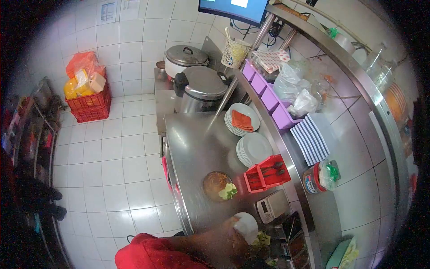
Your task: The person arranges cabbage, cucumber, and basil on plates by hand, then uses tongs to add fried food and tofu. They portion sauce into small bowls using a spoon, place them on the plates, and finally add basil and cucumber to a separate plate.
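A bare forearm in a red sleeve (152, 253), taken as my left arm, crosses the bottom of the head view. My left hand (235, 237) is dark and blurred beside a white plate (246, 226), overlapping its near side; its fingers cannot be made out clearly. Greens (261, 240) lie just past the plate. Farther up the steel counter (192, 139), a round plate of brown food (216, 180) carries pale slices and a green leaf. My right hand is not in the frame.
Stacked white plates (254, 149), a red cutlery holder (268, 174) and a white scale (273, 207) line the counter. Large pots (204, 85) stand at its far end. A steel shelf (280, 145) runs along the right; red crates (92, 105) sit on the floor.
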{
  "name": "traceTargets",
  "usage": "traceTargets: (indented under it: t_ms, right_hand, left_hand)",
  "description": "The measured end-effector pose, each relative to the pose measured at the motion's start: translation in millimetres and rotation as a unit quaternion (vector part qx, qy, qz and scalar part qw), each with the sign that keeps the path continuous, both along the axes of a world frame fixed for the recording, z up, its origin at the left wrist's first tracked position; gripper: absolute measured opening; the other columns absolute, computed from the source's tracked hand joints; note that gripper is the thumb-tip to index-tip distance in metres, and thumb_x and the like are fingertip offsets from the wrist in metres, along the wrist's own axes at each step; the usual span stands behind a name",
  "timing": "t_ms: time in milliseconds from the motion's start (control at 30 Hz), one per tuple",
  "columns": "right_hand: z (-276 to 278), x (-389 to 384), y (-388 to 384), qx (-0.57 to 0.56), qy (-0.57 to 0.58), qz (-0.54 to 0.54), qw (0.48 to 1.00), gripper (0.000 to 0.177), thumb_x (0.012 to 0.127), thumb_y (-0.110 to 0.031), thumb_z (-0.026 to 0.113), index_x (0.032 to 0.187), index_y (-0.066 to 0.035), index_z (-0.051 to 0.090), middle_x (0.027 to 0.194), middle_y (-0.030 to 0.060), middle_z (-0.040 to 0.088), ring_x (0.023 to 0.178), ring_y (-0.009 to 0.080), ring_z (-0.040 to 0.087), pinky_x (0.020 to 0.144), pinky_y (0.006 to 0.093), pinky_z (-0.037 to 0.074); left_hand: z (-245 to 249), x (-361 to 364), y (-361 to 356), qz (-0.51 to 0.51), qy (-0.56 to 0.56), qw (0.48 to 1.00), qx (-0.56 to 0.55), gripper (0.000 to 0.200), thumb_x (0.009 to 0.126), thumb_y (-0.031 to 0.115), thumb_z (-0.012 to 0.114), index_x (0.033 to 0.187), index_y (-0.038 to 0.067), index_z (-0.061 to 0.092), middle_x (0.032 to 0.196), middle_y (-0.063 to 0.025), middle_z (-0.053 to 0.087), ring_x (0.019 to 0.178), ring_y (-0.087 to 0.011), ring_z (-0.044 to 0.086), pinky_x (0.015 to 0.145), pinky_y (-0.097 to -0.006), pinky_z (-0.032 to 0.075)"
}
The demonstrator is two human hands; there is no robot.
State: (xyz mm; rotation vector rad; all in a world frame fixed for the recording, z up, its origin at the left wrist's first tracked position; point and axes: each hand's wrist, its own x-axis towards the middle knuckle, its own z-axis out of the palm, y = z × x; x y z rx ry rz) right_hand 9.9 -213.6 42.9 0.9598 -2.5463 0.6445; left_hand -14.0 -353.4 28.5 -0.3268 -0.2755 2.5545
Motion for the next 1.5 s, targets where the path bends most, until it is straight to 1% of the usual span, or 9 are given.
traceTargets:
  t_ms: [633,700,733,800,933,1033,1100,1367,1500]
  right_hand:
    - [-54,-1,43,-0.048,0.096,-0.029,0.994,0.037,0.081,-0.037,0.063,0.099,-0.005,0.058,0.1,0.0119,0.058,0.091,0.0331,0.055,0.086,0.0468,0.043]
    - [-51,0,41,-0.045,0.088,-0.024,0.995,0.037,0.081,-0.037,0.063,0.098,-0.005,0.058,0.099,0.012,0.058,0.09,0.033,0.055,0.084,0.0469,0.043]
    - [-50,-1,39,-0.043,0.084,-0.025,0.995,0.037,0.081,-0.037,0.063,0.098,-0.005,0.058,0.098,0.0121,0.058,0.09,0.0329,0.055,0.084,0.047,0.043]
    - [-48,-1,37,-0.039,0.078,-0.023,0.996,0.036,0.08,-0.036,0.063,0.096,-0.005,0.059,0.097,0.0122,0.058,0.089,0.0328,0.055,0.083,0.0471,0.043]
    - [-42,-2,35,-0.026,0.06,-0.018,0.998,0.035,0.079,-0.036,0.064,0.094,-0.005,0.059,0.094,0.0125,0.058,0.087,0.0325,0.055,0.081,0.0474,0.043]
    - [-36,-5,31,-0.014,0.042,-0.007,0.999,0.034,0.079,-0.036,0.064,0.092,-0.005,0.059,0.093,0.0127,0.058,0.085,0.0323,0.055,0.079,0.0475,0.043]
    - [-29,-4,28,-0.005,0.023,0.001,1.0,0.034,0.078,-0.036,0.064,0.091,-0.005,0.059,0.091,0.0129,0.058,0.084,0.0322,0.055,0.078,0.0477,0.043]
    - [69,-1,-6,0.075,-0.241,0.113,0.961,0.032,0.077,-0.035,0.065,0.086,-0.005,0.059,0.086,0.0135,0.058,0.081,0.0316,0.055,0.073,0.0481,0.043]
    - [123,-6,5,0.044,-0.203,0.056,0.977,0.026,0.079,-0.028,0.064,0.088,-0.005,0.058,0.085,0.0121,0.057,0.081,0.0295,0.055,0.075,0.0445,0.043]
  left_hand:
    - [31,24,7,-0.034,0.088,0.966,-0.24,0.041,0.089,0.034,0.048,0.118,0.005,0.049,0.107,-0.0078,0.06,0.088,-0.0145,0.06,0.052,-0.0227,0.05]
    - [51,22,6,-0.225,-0.023,0.822,0.523,0.044,0.088,0.037,0.047,0.119,0.006,0.049,0.108,-0.0091,0.06,0.09,-0.0173,0.06,0.052,-0.0268,0.052]
    - [50,25,-2,-0.225,-0.023,0.823,0.521,0.044,0.088,0.037,0.047,0.119,0.006,0.049,0.108,-0.0091,0.06,0.09,-0.0173,0.06,0.052,-0.0268,0.052]
    - [43,36,-20,0.007,0.237,0.958,-0.161,0.046,0.087,0.039,0.048,0.119,0.006,0.049,0.098,-0.0061,0.061,0.08,-0.0159,0.059,0.05,-0.0268,0.05]
    - [36,28,0,-0.138,-0.018,0.987,-0.079,0.047,0.086,0.041,0.05,0.118,0.007,0.05,0.092,-0.0054,0.062,0.07,-0.0153,0.058,0.048,-0.0273,0.048]
    - [53,30,-2,-0.206,-0.087,0.851,0.475,0.054,0.082,0.049,0.052,0.117,0.007,0.051,0.088,-0.0056,0.062,0.068,-0.0176,0.058,0.053,-0.0338,0.049]
    - [5,20,-5,-0.03,0.193,0.944,-0.265,0.052,0.082,0.048,0.053,0.113,0.006,0.053,0.088,-0.0052,0.06,0.072,-0.017,0.057,0.06,-0.0334,0.049]
    - [-66,9,22,0.044,0.282,0.898,-0.334,0.054,0.084,0.052,0.046,0.113,0.006,0.052,0.097,-0.0089,0.06,0.08,-0.0242,0.059,0.069,-0.0377,0.049]
    - [61,16,-41,-0.033,0.042,0.976,-0.212,0.057,0.087,0.046,0.042,0.127,0.005,0.045,0.119,-0.0122,0.055,0.109,-0.0258,0.054,0.095,-0.0434,0.041]
